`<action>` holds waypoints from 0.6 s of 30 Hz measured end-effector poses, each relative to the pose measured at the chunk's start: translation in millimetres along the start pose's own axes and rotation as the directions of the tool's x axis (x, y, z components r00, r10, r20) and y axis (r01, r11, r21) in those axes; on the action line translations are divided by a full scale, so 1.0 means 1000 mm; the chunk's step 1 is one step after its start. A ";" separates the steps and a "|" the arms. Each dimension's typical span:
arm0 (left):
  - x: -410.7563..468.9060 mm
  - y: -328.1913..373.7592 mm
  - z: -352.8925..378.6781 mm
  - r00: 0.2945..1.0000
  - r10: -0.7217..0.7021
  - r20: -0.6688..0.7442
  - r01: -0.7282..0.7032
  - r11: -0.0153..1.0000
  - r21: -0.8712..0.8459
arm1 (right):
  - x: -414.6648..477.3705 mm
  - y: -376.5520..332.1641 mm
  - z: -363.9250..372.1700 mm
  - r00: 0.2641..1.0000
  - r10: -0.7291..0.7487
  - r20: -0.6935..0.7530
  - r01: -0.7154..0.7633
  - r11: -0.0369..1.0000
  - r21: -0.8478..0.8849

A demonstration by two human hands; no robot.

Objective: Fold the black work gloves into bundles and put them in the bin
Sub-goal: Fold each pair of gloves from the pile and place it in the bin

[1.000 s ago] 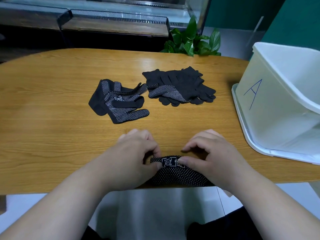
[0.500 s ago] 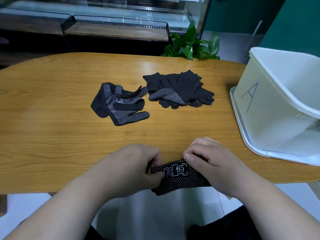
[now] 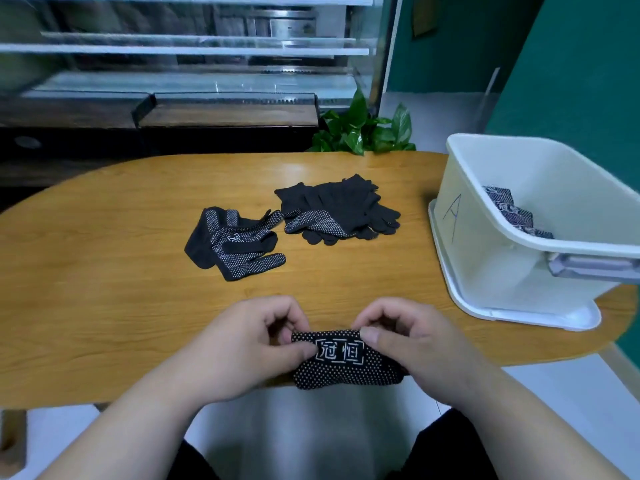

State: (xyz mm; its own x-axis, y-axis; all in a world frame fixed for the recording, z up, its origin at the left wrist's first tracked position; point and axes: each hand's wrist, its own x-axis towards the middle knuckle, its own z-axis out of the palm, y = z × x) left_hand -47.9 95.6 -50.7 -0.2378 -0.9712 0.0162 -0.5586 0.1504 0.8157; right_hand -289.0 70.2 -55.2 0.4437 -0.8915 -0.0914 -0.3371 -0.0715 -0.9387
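Note:
A folded black glove bundle [image 3: 346, 362] with white dots and a white logo sits at the table's near edge. My left hand [image 3: 242, 344] pinches its left end and my right hand [image 3: 412, 341] pinches its right end. A loose dotted glove pair [image 3: 235, 242] lies mid-table. Behind it to the right is a pile of black gloves [image 3: 339, 209]. The white bin [image 3: 519, 237], marked with a blue A, stands at the right. Folded bundles [image 3: 512, 213] lie inside it.
The wooden table [image 3: 104, 271] has a rounded outline, and its near edge runs just under my hands. A green plant [image 3: 363, 129] stands behind the far edge. A glass display counter [image 3: 173, 81] fills the background. The bin rests on a white lid [image 3: 540, 315].
The view has tilted up, so the bin's inside with its bundles now shows. Both hands have lifted the bundle slightly, and more of its logo is exposed between my thumbs.

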 end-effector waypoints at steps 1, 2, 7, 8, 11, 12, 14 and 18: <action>-0.001 0.007 -0.001 1.000 0.011 0.000 -0.011 0.999 -0.030 | -0.006 -0.005 -0.001 1.000 -0.007 -0.029 0.007 1.000 0.014; -0.001 0.014 -0.002 1.000 0.022 0.004 -0.022 0.998 -0.055 | -0.010 -0.010 -0.003 0.998 -0.005 -0.066 0.007 1.000 0.027; 0.005 0.056 -0.015 0.991 0.117 0.062 -0.103 0.976 -0.189 | -0.031 -0.039 -0.019 0.985 -0.037 -0.168 0.066 0.982 0.174; 0.006 0.066 -0.018 0.988 0.138 0.076 -0.116 0.963 -0.242 | -0.036 -0.046 -0.025 0.983 -0.055 -0.175 0.092 0.973 0.210; 0.013 0.093 -0.024 0.977 0.186 0.102 -0.146 0.939 -0.311 | -0.048 -0.062 -0.047 0.976 -0.111 -0.189 0.157 0.954 0.254; 0.017 0.101 -0.026 0.974 0.200 0.108 -0.158 0.937 -0.313 | -0.051 -0.066 -0.055 0.973 -0.131 -0.189 0.178 0.950 0.257; 0.027 0.118 -0.026 0.969 0.216 0.116 -0.165 0.924 -0.344 | -0.056 -0.073 -0.073 0.970 -0.169 -0.173 0.213 0.935 0.285; 0.055 0.145 -0.020 0.976 0.197 0.096 -0.153 0.927 -0.344 | -0.060 -0.082 -0.108 0.968 -0.223 -0.119 0.246 0.938 0.245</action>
State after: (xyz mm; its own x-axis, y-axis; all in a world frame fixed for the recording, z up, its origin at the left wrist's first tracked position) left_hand -126.1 60.0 79.6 -0.4185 -0.9002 0.1209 -0.2082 0.2246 0.9519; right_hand -378.0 81.2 63.5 0.4054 -0.9000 0.1601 -0.0032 -0.1765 -0.9843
